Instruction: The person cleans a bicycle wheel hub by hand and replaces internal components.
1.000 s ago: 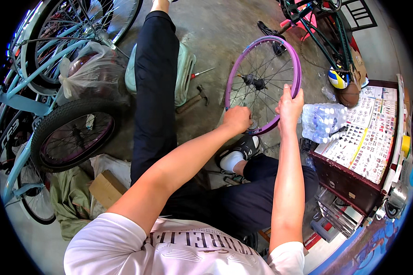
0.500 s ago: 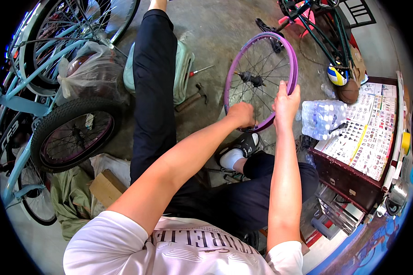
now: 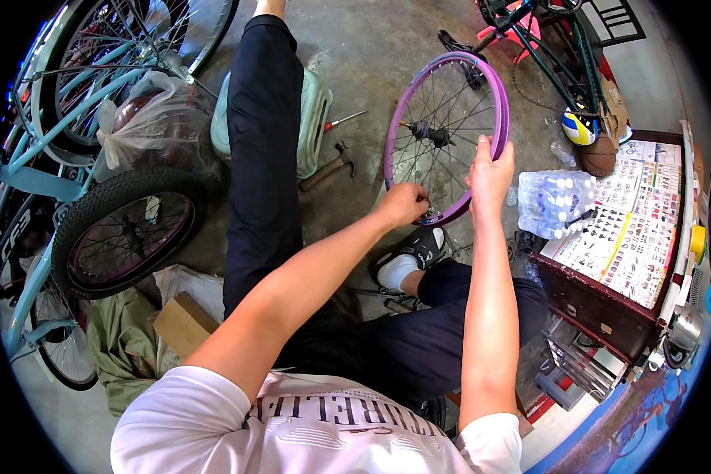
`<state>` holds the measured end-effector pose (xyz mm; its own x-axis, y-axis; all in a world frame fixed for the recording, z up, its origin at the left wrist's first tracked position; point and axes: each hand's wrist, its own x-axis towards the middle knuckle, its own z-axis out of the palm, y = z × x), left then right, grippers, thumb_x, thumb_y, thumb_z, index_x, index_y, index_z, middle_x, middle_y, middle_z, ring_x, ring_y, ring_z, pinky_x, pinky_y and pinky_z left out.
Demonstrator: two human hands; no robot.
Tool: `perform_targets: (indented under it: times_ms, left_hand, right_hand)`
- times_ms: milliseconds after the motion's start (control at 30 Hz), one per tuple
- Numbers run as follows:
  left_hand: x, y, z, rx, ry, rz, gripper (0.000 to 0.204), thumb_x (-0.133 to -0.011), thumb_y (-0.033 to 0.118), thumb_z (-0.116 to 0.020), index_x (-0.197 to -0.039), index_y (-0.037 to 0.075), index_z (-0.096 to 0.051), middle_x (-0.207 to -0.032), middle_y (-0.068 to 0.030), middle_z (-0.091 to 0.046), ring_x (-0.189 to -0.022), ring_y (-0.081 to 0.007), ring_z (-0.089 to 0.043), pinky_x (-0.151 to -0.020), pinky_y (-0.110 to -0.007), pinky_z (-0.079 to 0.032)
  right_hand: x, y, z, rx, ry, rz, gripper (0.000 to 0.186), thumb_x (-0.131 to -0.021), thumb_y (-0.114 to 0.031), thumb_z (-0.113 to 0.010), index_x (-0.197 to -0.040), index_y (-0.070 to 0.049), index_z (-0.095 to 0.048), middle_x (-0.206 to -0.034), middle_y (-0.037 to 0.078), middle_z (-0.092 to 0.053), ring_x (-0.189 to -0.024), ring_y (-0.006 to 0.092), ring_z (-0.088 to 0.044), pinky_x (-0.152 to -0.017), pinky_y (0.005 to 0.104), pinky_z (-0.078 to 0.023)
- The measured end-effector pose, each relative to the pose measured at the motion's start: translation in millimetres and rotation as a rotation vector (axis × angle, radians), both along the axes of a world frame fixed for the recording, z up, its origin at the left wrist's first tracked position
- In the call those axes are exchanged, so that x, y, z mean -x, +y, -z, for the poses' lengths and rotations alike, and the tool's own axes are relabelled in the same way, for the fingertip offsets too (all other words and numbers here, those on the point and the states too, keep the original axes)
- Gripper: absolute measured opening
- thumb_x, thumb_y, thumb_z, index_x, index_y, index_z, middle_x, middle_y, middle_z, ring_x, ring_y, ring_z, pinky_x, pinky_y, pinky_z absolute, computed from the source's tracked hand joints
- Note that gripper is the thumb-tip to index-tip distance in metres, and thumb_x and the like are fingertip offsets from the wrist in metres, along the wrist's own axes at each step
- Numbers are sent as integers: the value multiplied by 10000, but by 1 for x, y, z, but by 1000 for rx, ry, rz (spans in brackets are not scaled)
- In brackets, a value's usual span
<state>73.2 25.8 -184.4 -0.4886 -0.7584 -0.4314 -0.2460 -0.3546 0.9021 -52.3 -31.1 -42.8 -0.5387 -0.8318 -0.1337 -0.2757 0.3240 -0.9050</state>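
A purple bicycle wheel rim [image 3: 500, 103] with black spokes and a dark hub [image 3: 430, 134] stands tilted before me, without a tyre. My right hand [image 3: 490, 178] grips the right side of the rim, thumb pointing up. My left hand [image 3: 405, 204] has its fingers curled at the rim's lower edge among the spokes; what they pinch there is too small to make out. A hammer [image 3: 332, 170] and a red-handled screwdriver [image 3: 344, 119] lie on the floor left of the wheel, beside a pale green plastic stool [image 3: 316, 126].
Bicycles [image 3: 79, 186] crowd the left, with a tyred wheel [image 3: 126, 233], bagged items [image 3: 150, 134] and a box [image 3: 182, 324]. A bicycle frame [image 3: 553, 63], two balls [image 3: 579, 126], bottled water [image 3: 553, 204] and a chart-covered case [image 3: 608, 308] are at right. My legs stretch across the floor.
The wheel and my right hand have shifted slightly up and to the left. My left hand has shifted a little at the rim, its fingers still curled.
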Motion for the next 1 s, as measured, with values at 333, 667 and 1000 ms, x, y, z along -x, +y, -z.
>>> perform_targets:
  times_ms: [333, 667, 1000]
  left_hand:
    - [0, 7, -19, -587, 72, -428, 213, -826, 103, -728, -1007, -6, -753, -833, -114, -757, -697, -168, -727, -678, -320, -573]
    - [-1, 19, -25, 222, -320, -273, 168, -833, 90, -709, -972, -2, -728, -859, -115, -755, -677, -184, -718, -668, -351, -575]
    - [-16, 6, -18, -84, -189, -511, 227, -882, 124, -720, -1078, 9, -737, -956, -129, -777, -759, -198, -754, -723, -334, -575]
  right_hand:
    - [0, 2, -1, 19, -15, 54, 190, -1012, -217, -634, -1018, -57, -533, -680, 0, -518, -451, 92, -442, -393, 297, -340]
    - [6, 6, -3, 7, -48, 113, 194, -1012, -212, -640, -1008, -54, -527, -670, -6, -494, -468, 86, -444, -400, 294, -355]
    - [15, 1, -4, -34, -22, 73, 190, -1015, -225, -633, -1026, -61, -540, -667, -13, -496, -460, 88, -434, -389, 287, -348]
